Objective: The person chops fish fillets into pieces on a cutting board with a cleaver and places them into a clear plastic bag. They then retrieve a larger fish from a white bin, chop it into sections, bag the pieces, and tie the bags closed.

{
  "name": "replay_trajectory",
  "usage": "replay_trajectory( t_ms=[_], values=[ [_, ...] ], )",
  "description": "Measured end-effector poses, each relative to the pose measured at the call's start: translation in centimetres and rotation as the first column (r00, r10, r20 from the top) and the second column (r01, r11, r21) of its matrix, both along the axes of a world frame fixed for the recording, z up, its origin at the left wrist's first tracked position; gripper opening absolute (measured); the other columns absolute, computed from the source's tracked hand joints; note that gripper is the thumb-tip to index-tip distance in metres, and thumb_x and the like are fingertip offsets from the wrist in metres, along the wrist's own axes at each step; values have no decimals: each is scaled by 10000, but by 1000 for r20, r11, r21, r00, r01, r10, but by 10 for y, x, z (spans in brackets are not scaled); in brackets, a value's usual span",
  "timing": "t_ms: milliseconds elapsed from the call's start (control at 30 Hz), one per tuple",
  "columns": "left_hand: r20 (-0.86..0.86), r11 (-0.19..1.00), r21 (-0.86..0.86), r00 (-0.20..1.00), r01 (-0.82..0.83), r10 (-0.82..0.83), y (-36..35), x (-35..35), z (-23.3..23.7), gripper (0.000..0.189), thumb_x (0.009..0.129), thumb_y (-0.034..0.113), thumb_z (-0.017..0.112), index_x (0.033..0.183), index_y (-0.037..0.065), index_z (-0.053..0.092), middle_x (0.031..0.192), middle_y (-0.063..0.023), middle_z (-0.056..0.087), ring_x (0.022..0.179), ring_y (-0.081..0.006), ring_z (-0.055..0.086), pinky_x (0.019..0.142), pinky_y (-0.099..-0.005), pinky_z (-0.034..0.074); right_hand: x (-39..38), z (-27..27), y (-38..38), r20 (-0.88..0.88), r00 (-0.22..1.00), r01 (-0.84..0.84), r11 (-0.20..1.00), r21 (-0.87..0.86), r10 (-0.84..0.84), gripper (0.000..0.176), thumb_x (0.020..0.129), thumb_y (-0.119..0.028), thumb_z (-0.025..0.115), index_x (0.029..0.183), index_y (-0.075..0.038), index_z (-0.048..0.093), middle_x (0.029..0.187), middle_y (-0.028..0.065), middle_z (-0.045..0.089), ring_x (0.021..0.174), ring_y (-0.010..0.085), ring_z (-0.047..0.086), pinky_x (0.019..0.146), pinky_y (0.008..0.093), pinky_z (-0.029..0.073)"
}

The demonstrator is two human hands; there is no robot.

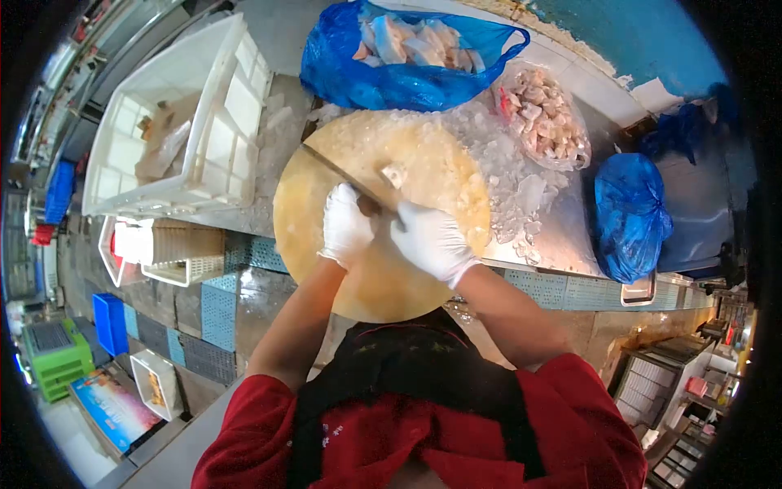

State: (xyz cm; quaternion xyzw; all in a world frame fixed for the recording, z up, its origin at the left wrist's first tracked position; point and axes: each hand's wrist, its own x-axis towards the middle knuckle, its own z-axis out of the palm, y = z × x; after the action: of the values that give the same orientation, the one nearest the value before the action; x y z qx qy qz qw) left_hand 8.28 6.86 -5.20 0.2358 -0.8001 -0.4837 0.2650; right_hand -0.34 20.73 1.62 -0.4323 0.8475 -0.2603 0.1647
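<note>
The left hand (pixel 346 228), in a white glove, is curled closed on the near end of a long dark-bladed knife (pixel 334 169), just where the blade ends. The right hand (pixel 432 242), gloved likewise, is clenched on the same end just beside it, so that only a brown patch of handle is seen between the two. How much of the handle each hand covers cannot be told. The knife is laid across a round pale-yellow chopping board (pixel 440 175), its long axis slanting from the hands up and to the left, with the tip pointed away from the person towards a white plastic crate (pixel 175 114). A small pale piece of fish (pixel 394 174) is seen on the board just right of the blade, apart from both hands. Crushed ice (pixel 509 175) is heaped on the tabletop (pixel 562 236) along the board's far and right edges, and an open blue plastic bag of fish pieces (pixel 383 81) is set beyond it
</note>
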Motion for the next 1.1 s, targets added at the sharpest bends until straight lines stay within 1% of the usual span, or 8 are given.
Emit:
replay_trajectory(
  t_ms=[333,467,600,633,800,900,1000,1100],
  values=[
    [568,739,-559,823,374,14,13,-74,29,594,829,232,729,1382,149,527,1126,-242,623,1150,-447,547,939,-498,493,-34,23,162,297,828,501,865,-14,-475,314,862,-275,695,889,26,610,729,259,629,729,405,674,654,438,538],
    [566,684,-568,820,457,-77,-12,-84,1,480,882,266,695,1316,97,579,1172,-209,648,1156,-389,576,962,-461,491,-25,17,215,709,392,770,630,96,-586,309,891,-177,702,1076,65,656,724,138,694,557,158,632,551,313,514],
    [308,888,-401,946,227,-103,12,-133,17,321,932,267,671,1184,68,663,1083,-109,679,934,-221,644,811,-354,528,-18,3,258,768,257,864,495,88,-586,247,907,-147,696,1058,46,667,698,47,667,544,56,573,488,263,471],
    [372,970,51,896,239,-241,43,-161,63,306,949,267,661,1191,81,661,1005,-65,665,812,-160,596,710,-306,493,-18,1,268,780,211,884,455,105,-589,230,908,-138,694,1051,40,666,696,32,657,538,53,566,479,256,462],
    [168,642,718,828,269,-535,128,-294,50,326,974,297,645,1224,87,638,786,20,581,600,-48,455,524,-222,373,-18,-5,294,765,87,929,330,170,-638,185,912,-114,686,1026,29,661,665,-2,606,513,51,538,470,241,454],
    [80,707,595,847,382,-526,161,-353,37,393,964,317,646,1241,40,619,868,-58,650,709,-153,588,615,-295,470,-20,-3,296,768,50,935,301,190,-638,177,904,-111,694,1008,28,659,656,-3,594,516,57,543,476,247,464],
    [-72,922,-226,938,316,-339,158,-381,4,442,950,318,641,1271,17,598,1013,-176,683,926,-296,646,808,-385,517,-23,1,289,761,39,931,301,208,-647,176,899,-110,701,1003,26,658,665,-5,594,523,58,543,482,248,467],
    [-42,918,-45,917,395,-397,137,-331,80,454,915,281,684,1293,44,602,1127,-183,683,1055,-316,632,939,-388,500,-25,5,275,752,123,917,364,164,-648,181,898,-110,703,1006,28,656,687,0,604,533,58,544,483,251,468]
  ],
)
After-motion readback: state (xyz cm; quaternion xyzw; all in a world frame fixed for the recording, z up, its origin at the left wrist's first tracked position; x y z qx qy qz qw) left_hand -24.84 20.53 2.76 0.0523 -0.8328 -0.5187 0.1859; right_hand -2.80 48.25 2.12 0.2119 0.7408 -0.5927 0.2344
